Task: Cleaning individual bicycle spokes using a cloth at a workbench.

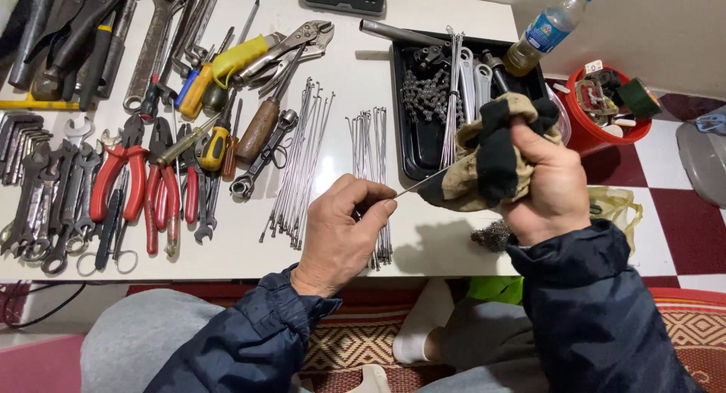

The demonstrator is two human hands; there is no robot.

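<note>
One end of a thin metal spoke [414, 186] is being pinched between the thumb and fingertips of the left hand [342, 230], while the other end is being gripped inside a tan-and-black rag [488, 155] that is being clenched in the fist of the right hand [548, 185]. The spoke is being held just above the near edge of the white table [363, 68]. Two loose bundles of spokes [299, 162] are lying on the table just beyond the left hand. A black tray [412, 147] of chain and metal parts is sitting on the table behind the rag. Red-handled pliers [117, 181], wrenches and screwdrivers are spread across the table's left half. A red bucket [597, 136] is standing off the table's right edge.
</note>
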